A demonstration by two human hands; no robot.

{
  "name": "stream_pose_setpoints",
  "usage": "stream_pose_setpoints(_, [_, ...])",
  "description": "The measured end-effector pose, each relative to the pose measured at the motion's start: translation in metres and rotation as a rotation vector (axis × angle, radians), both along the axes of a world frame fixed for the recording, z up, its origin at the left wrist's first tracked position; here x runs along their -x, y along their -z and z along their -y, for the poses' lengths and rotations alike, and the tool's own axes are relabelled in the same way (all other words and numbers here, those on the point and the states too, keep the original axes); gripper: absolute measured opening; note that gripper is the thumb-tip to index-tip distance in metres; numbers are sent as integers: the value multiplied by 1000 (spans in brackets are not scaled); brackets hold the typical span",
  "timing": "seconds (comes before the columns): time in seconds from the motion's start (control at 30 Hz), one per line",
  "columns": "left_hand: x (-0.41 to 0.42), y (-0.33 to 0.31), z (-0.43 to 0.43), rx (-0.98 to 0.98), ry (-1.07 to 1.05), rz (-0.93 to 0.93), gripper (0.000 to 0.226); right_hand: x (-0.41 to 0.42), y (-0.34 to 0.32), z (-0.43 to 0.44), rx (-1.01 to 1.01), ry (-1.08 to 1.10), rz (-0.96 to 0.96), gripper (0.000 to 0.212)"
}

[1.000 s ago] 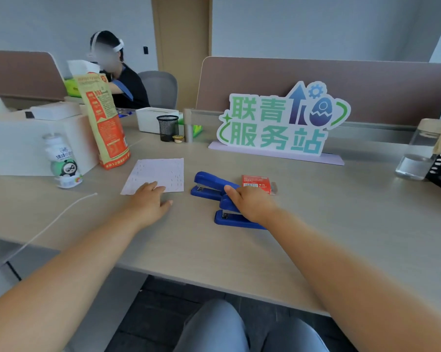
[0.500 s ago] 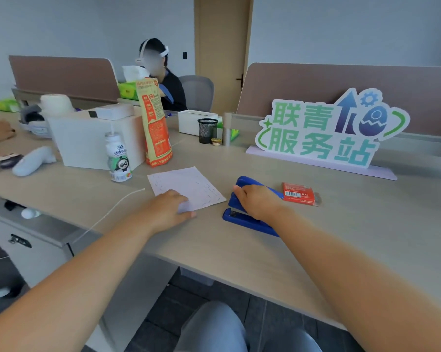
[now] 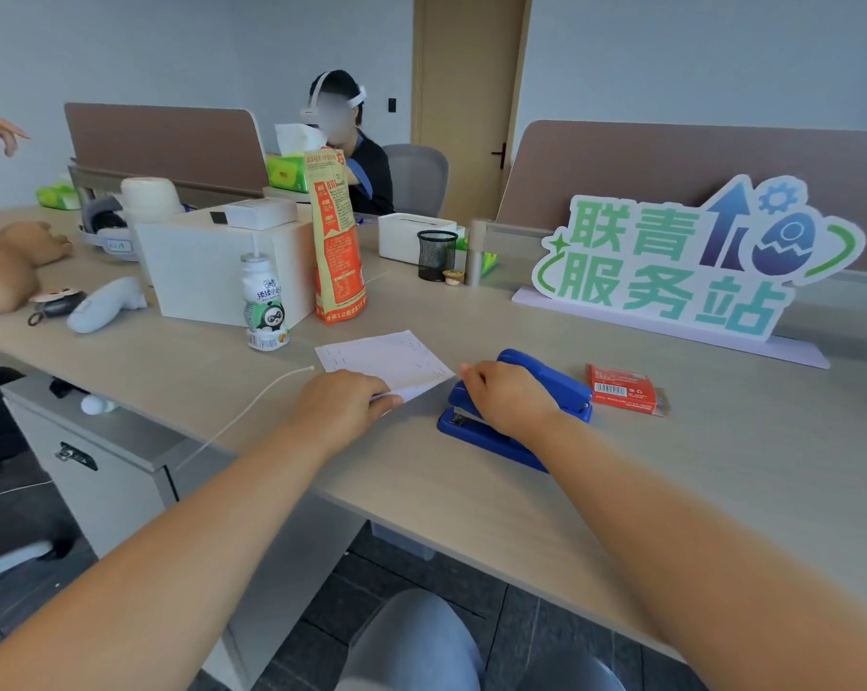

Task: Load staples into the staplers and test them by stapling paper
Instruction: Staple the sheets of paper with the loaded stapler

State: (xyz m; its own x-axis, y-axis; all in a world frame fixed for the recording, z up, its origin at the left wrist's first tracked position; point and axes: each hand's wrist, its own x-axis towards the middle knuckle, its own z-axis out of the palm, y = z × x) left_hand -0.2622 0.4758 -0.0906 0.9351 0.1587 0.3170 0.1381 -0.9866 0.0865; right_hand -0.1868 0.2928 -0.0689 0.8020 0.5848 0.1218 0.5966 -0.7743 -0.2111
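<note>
Paper corner held just beside the stapler's mouth

The left hand pinches the lifted near corner of the white sheet of paper; the right hand curls over the blue plastic stapler. The corner lies outside the mouth, so pressing now would probably miss or crumple it
</note>
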Motion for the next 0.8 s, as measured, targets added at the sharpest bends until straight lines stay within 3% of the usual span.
stream_pose_setpoints(0.07, [2, 4, 0, 42, 22, 27, 39, 3, 0, 0, -130, 39, 8, 19])
stream_pose_setpoints(0.13, [2, 8, 0, 58, 56, 25, 37, 4, 1, -2, -241, 94, 11, 28])
stream_pose_setpoints(0.43, [2, 15, 0, 99, 172, 80, 35, 8, -2, -3, -248, 160, 6, 41])
stream_pose_setpoints(0.63, [6, 13, 0, 161, 280, -3, 86, 7, -2, -3, -255, 164, -29, 41])
stream_pose_setpoints(0.8, [5, 16, -1, 195, 334, 48, 65, 6, -3, -3, -256, 165, -59, 41])
